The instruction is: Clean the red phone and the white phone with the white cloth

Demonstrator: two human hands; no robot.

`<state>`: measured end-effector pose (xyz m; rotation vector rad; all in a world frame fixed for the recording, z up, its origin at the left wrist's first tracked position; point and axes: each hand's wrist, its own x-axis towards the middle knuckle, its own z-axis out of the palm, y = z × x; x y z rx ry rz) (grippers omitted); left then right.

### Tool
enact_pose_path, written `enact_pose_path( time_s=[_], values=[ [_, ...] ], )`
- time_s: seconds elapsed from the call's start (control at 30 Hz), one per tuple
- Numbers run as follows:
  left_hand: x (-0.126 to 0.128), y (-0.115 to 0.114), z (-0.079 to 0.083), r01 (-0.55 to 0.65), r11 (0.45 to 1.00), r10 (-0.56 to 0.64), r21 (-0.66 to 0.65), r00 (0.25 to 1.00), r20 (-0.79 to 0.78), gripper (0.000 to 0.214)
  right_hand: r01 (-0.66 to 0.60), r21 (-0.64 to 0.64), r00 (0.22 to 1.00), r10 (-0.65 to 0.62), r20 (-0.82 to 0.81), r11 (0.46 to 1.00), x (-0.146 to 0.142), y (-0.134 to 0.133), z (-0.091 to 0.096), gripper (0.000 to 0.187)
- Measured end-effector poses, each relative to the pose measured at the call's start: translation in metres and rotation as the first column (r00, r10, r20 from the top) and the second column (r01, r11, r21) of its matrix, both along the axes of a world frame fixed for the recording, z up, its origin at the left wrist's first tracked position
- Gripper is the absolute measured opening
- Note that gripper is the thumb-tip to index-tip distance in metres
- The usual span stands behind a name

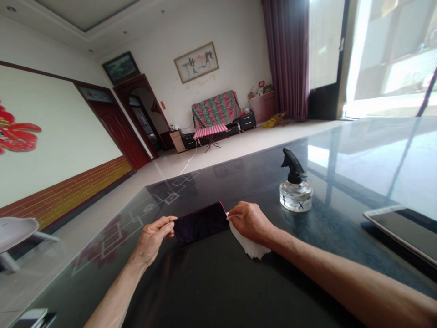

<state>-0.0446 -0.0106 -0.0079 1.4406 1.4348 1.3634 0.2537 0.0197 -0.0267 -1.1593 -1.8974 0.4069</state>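
A dark smartphone [201, 223] with a thin pink-red edge is held sideways, tilted, low over the glossy black table [191, 291]. My left hand [150, 239] pinches its left end between thumb and fingers. At the phone's right end, my right hand [251, 221] is closed on a white tissue [251, 246]. The tissue touches the phone's edge and hangs down below my fingers. To the right of that hand stands a clear spray bottle [295, 193] with a black trigger head and clear liquid inside.
A larger device with a pale frame [404, 225] lies on the table at the right. Another phone-like device [32, 318] sits at the bottom left corner. Beyond the table's left edge is a white stool [17, 232]. A small striped table [210, 131] stands across the room.
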Motion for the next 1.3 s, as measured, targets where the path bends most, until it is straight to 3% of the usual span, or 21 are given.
enact_pose_path(
  time_s=[0.23,0.47,0.73,0.87,1.07,1.2,1.3],
  values=[
    [-0.006,0.000,-0.005,-0.025,0.999,0.030,-0.038,0.990,0.140,0.035,0.068,-0.032,0.992,-0.071,-0.107,0.997,0.006,0.000,0.008,0.021],
    [-0.005,-0.001,-0.003,-0.017,0.998,0.027,-0.056,0.982,0.188,0.035,0.004,0.041,0.981,0.004,-0.196,0.999,-0.003,-0.009,0.015,0.017],
    [-0.002,0.000,-0.003,-0.008,1.000,0.012,-0.028,0.989,0.149,0.032,-0.135,0.174,0.988,0.146,-0.054,0.975,-0.009,-0.015,0.008,0.022],
    [0.000,-0.001,-0.001,-0.029,0.999,0.033,-0.032,0.991,0.130,0.034,-0.156,0.156,0.986,0.164,-0.035,0.975,-0.005,-0.014,0.007,0.023],
    [0.001,-0.001,-0.001,-0.065,0.997,0.069,-0.039,0.991,0.116,0.036,-0.061,0.003,0.989,0.061,-0.132,0.998,0.003,-0.008,0.009,0.022],
    [0.002,-0.001,0.000,-0.074,0.996,0.077,-0.039,0.994,0.080,0.037,0.119,-0.019,0.985,-0.120,-0.122,0.993,0.004,-0.004,0.011,0.019],
    [0.003,-0.001,0.002,-0.083,0.996,0.084,-0.026,0.996,0.044,0.036,0.172,-0.029,0.979,-0.174,-0.110,0.985,0.006,-0.001,0.012,0.019]
  ],
)
